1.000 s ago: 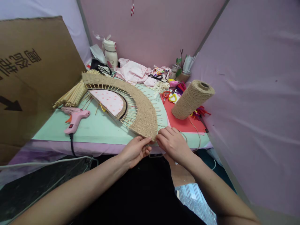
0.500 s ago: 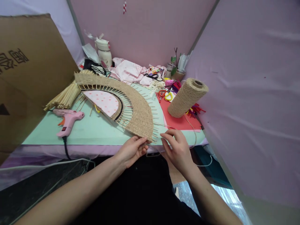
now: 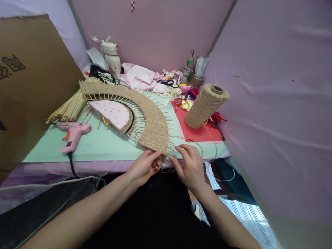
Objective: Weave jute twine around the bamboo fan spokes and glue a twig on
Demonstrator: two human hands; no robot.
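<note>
A half-round woven fan (image 3: 155,121) of tan twine on thin sticks lies on the pale green table cover, with a pink dotted fabric half-circle (image 3: 111,112) at its inner side. At the fan's near right corner, my left hand (image 3: 147,166) is closed, its thumb and fingers pinching the woven edge. Just right of that corner is my right hand (image 3: 190,166), its thumb and forefinger apart beside the protruding stick ends. The thumb tip is close to the lowest stick; whether it touches is unclear. A loose strand of twine (image 3: 201,147) curves over the table beside the right hand.
A large twine spool (image 3: 206,107) leans on red sheets at the right, near scissors (image 3: 185,104). On the left are a pink glue gun (image 3: 75,135), a bundle of sticks (image 3: 68,107) and a cardboard panel (image 3: 33,86). A bottle (image 3: 112,60) and fabric (image 3: 140,76) stand behind.
My right hand has moved left, closer to the fan's corner and the stick ends. The left hand keeps its pinch there. The view has shifted slightly.
</note>
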